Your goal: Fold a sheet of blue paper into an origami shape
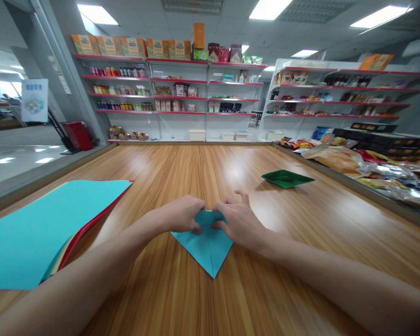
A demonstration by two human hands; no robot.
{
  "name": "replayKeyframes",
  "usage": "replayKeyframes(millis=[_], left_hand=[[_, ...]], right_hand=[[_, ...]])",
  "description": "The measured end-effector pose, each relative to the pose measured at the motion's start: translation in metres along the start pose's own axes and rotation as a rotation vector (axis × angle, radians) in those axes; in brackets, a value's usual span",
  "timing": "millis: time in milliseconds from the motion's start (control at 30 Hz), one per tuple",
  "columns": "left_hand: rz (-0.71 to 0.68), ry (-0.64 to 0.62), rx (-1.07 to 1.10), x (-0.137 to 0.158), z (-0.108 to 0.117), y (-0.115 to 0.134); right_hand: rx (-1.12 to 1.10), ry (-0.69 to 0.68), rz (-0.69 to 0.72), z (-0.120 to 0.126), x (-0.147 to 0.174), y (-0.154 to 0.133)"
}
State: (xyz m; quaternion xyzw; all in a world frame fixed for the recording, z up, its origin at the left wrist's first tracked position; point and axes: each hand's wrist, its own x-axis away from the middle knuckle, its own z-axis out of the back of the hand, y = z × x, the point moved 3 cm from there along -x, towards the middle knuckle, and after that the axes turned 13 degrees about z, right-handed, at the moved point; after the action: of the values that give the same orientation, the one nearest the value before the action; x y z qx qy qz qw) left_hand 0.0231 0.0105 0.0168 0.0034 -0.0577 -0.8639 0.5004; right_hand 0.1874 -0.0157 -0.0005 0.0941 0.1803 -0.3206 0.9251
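Note:
A folded sheet of blue paper (209, 249) lies on the wooden table in front of me, one pointed corner toward me and creases running along its middle. My left hand (185, 213) grips its upper left part, thumb on top and fingers curled at the far edge. On the upper right part, my right hand (240, 219) pinches the paper between thumb and index finger, with other fingers raised. Both hands hide much of the paper's side corners. Farther off to the right sits a green folded paper boat (287, 178), touched by neither hand.
At the left lies a stack of coloured paper (56, 219), blue on top with red and cream sheets beneath. Raised edging borders the wooden table (154, 172). Packaged snacks (364, 163) are heaped beyond the right edge. Stocked shelves (177, 88) stand behind.

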Motion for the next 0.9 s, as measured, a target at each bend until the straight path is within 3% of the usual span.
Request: replayKeyframes(millis=[467,733,900], left_hand=[[-0.041,-0.071,0.026,0.002,-0.005,0.009],[0.073,-0.152,0.066,0.004,0.002,-0.003],[0.163,-0.221,0.086,0.0,0.0,-0.023]], right_hand=[[-0.011,-0.088,-0.055,0.002,-0.003,0.004],[-0.094,-0.227,-0.15,-0.003,-0.001,0.043],[0.034,0.088,-0.258,-0.001,0.003,0.053]])
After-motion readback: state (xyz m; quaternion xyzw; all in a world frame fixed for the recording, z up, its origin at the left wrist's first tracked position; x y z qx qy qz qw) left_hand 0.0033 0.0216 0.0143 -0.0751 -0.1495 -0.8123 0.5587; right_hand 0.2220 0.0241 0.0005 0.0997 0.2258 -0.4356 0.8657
